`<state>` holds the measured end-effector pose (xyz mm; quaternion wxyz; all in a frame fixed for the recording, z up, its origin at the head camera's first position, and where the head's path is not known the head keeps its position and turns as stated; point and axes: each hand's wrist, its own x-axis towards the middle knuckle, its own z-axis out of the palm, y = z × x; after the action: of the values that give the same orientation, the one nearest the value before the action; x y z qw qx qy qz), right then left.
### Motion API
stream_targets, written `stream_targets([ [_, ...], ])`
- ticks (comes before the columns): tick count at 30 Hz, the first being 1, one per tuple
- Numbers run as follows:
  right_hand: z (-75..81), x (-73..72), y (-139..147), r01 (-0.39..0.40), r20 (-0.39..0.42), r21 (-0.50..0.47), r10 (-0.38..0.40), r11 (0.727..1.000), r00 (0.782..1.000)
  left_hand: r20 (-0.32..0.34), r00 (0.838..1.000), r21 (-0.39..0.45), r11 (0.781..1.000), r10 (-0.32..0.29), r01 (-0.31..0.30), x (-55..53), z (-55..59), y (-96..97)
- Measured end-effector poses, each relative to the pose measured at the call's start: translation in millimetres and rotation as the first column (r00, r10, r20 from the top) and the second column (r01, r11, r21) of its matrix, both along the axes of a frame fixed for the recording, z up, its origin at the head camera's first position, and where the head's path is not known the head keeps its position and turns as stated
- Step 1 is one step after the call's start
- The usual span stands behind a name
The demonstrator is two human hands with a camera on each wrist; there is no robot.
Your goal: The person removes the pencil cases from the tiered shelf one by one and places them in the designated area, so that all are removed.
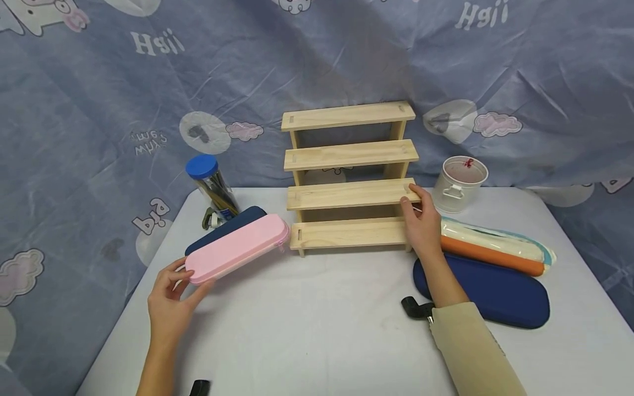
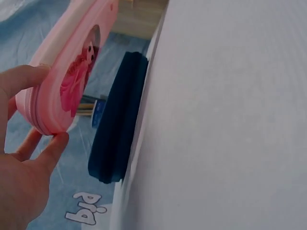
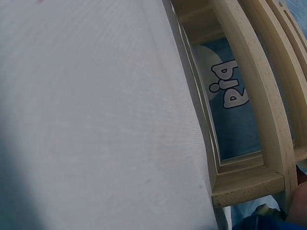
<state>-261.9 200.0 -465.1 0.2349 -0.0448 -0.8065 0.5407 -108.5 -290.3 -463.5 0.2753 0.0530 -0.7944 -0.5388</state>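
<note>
My left hand [image 1: 170,300] pinches the near left end of a pink zippered pencil case [image 1: 238,247], thumb on one side and fingers on the other. Tilted, the case hangs above a dark blue case [image 2: 117,120], partly covering it in the head view. A printed figure decorates one face of the pink case in the left wrist view. Over on the right, my right hand [image 1: 425,225] grips the right end of a board on a four-tier wooden rack [image 1: 351,195], second board from the bottom. Only a bit of that hand shows in the right wrist view.
Behind the dark case stands a clear jar with a blue lid [image 1: 202,166]. To the rack's right are a white metal pot [image 1: 460,184], a cream and orange pouch [image 1: 495,247] and a navy case [image 1: 500,291]. Patterned cloth [image 1: 346,60] hangs behind the table.
</note>
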Motion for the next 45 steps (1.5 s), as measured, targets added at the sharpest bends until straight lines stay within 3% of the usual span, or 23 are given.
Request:
stream_targets([
  [5, 0.1, -0.2, 0.0, 0.002, 0.008, -0.005, -0.002, 1.000, 1.000, 0.073, 0.995, -0.063, 0.996, 0.071, -0.067, 4.5, -1.0, -6.0],
  [12, 0.2, -0.1, -0.5, -0.004, 0.012, -0.008, 0.004, 1.000, 1.000, 0.142, 0.986, -0.113, 0.991, 0.086, -0.070, 10.9, -3.8, -8.7],
  [24, -1.3, -1.8, -0.6, -0.007, -0.009, -0.015, 0.007, 1.000, 1.000, 0.301, 0.947, -0.165, 0.984, 0.114, -0.066, 12.9, -9.8, -13.2],
  [31, -0.9, -1.4, -0.5, -0.007, -0.004, -0.014, 0.007, 1.000, 1.000, 0.329, 0.937, -0.162, 0.985, 0.117, -0.066, 13.2, -13.4, -13.3],
  [40, -0.1, -1.3, -0.3, -0.004, -0.011, -0.020, 0.004, 1.000, 1.000, 0.309, 0.945, -0.241, 0.970, 0.104, -0.028, 12.5, -21.8, -17.2],
  [45, -1.8, -1.4, 0.1, -0.010, -0.013, -0.016, 0.009, 1.000, 1.000, 0.351, 0.928, -0.299, 0.954, 0.125, -0.015, 13.2, -24.7, -17.8],
])
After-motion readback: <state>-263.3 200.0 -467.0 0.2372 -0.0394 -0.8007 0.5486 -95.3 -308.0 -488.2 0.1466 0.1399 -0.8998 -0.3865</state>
